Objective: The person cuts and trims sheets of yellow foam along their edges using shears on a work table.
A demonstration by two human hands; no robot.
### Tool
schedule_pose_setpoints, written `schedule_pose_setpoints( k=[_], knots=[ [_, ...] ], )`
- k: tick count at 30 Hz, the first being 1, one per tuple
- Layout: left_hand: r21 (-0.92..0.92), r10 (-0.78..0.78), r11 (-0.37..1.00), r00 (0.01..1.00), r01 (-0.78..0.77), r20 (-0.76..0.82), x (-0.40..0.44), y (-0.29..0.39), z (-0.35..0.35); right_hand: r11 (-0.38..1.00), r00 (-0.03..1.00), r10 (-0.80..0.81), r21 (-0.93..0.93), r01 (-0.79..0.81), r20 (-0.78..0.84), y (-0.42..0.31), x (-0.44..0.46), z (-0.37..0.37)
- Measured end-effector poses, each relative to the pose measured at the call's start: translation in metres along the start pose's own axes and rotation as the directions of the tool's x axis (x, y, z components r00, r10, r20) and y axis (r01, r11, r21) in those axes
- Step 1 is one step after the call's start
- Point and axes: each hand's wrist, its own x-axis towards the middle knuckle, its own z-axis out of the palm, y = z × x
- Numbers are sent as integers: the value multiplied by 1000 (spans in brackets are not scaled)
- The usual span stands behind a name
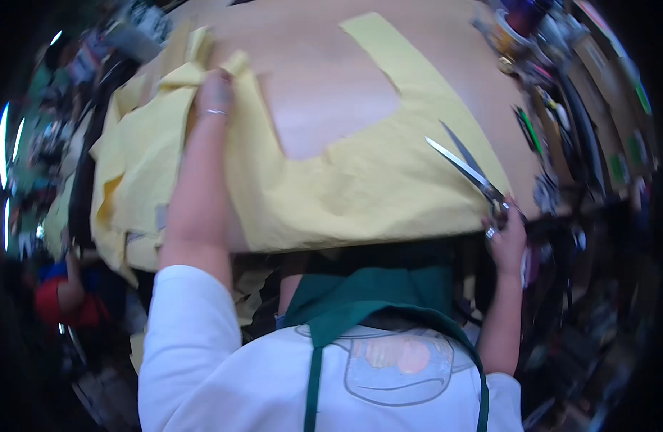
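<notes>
Yellow fabric (pixel 346 191) is spread over the table, with a curved cut-out along its far edge and a long strip reaching toward the back. My left hand (pixel 215 93) is closed on the bunched far edge of this fabric at the left; its fingertips are partly hidden. At the front right corner, my right hand (pixel 505 234) grips the handles of a pair of scissors (pixel 482 176). Their blades stand apart above the cloth and point away to the upper left. More yellow fabric (pixel 144 144) lies folded and heaped to the left of my left arm.
The pale table (pixel 324 86) extends beyond the cloth. A green pen (pixel 528 129) and other small items lie along its right side, with a cup-like container (pixel 511 32) at the far right. Another person in red (pixel 65 299) is at the left.
</notes>
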Motion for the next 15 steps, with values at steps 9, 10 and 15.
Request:
schedule_pose_setpoints(
  k=[9,10,15],
  knots=[
    [167,354,931,914,-325,-197,140,65,-7,996,994,-60,-68,54,-90,-61,-27,28],
    [129,408,910,907,-395,-100,122,61,-1,999,997,51,14,-50,-57,-64,-26,22],
    [16,230,972,957,-237,178,-43,32,1,920,946,322,246,-306,-28,-49,-20,-16]
  ],
)
